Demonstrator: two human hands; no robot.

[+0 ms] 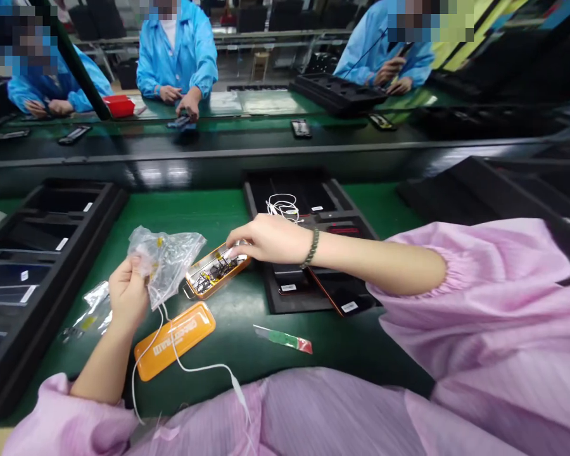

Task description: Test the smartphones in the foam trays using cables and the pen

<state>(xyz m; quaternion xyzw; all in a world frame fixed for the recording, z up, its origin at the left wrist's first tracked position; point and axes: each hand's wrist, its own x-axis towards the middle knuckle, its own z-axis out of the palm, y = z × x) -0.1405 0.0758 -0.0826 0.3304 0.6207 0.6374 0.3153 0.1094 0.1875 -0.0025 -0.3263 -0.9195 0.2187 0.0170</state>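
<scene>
My left hand (129, 288) is closed on a clear plastic bag (173, 256) with small yellow bits showing through it. My right hand (266, 239) reaches over an orange tin (218, 272) full of small dark parts, its fingers bent down at the tin's far end; whether they grip a part is hidden. Below the bag lies the tin's orange lid (175, 342). A white cable (209, 366) hangs from near my left hand across the lid towards my lap. Another clear bag (92, 310) lies left of my left wrist.
Black trays holding phone screens stand at left (83, 250) and centre (275, 304). A coiled white cable (282, 206) rests on the centre tray. A green and red strip (285, 339) lies in front. Beyond a conveyor (247, 136) carrying phones, several people in blue work.
</scene>
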